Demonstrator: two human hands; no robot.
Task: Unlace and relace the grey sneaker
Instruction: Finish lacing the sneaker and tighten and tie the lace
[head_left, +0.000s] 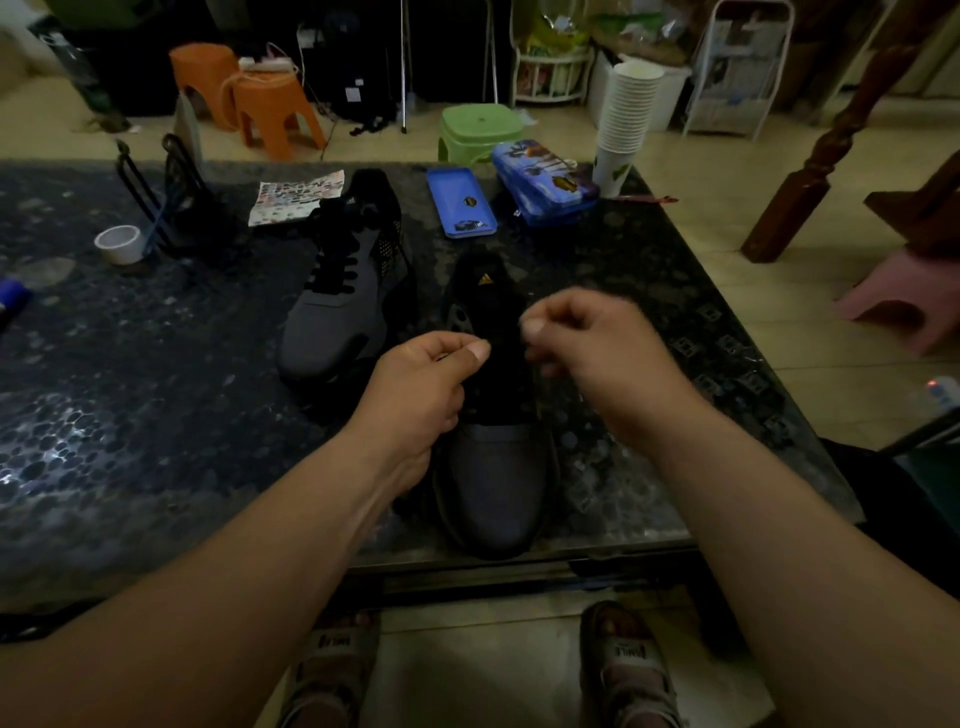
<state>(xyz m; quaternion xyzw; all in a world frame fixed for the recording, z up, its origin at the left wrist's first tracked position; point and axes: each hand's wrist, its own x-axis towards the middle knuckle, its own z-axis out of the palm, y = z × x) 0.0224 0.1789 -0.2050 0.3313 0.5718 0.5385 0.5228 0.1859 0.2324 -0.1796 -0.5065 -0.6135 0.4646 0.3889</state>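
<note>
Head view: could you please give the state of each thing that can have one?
near grey sneaker, upright, upper eyelets empty
far sneaker, laced
left hand, pinching the lace
right hand, fingertips pinched, blurred, hold unclear
paper cups, stacked upright
tape roll, lying flat

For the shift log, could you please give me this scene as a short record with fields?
surface: dark table
near sneaker: grey, toe toward the person, upper eyelets look empty
far sneaker: grey, laced, further back on the left
left hand: fingers pinch what seems a dark lace
right hand: fingers pinched over the tongue, seemingly on the lace too; too dark to be sure
other: blue tin, blue lid, cup stack, tape roll
</note>
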